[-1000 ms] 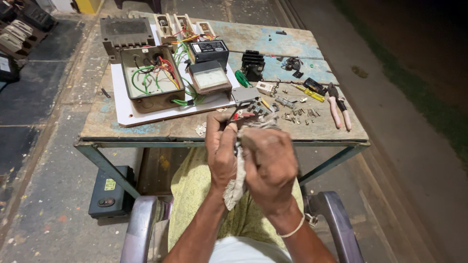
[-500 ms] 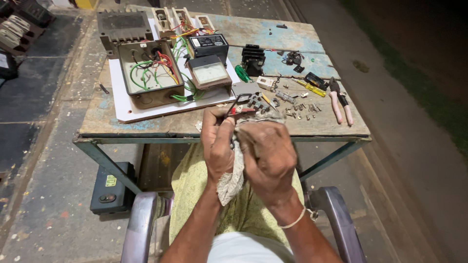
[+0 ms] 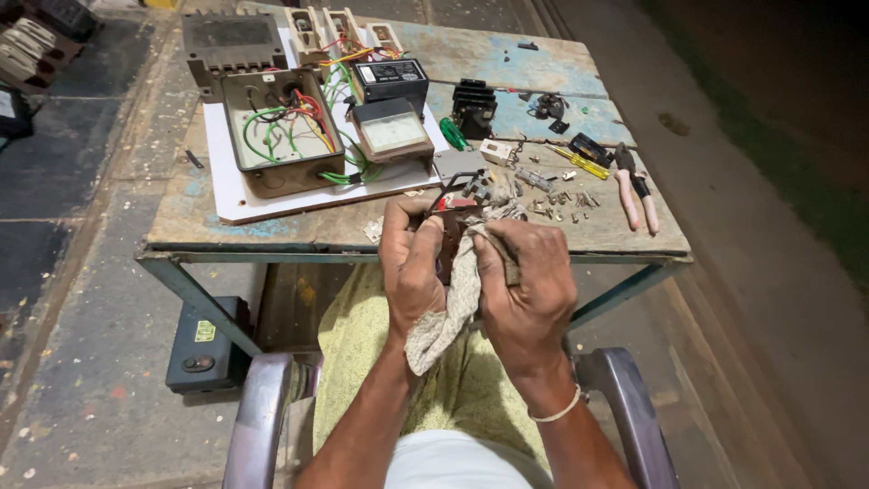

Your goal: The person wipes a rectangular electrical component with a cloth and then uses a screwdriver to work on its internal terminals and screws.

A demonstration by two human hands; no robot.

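Item: small dark wired part (image 3: 450, 234), held at the bench (image 3: 272, 231) edge, left hand (image 3: 412, 267) fingers closed on it, right hand (image 3: 525, 285) fingers gripping a grey rag (image 3: 444, 317) pressed closer against it than before, pliers (image 3: 634, 186) at two o'clock.

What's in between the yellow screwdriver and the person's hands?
In the head view, small screws and metal bits lie on the table between the yellow screwdriver and the hands.
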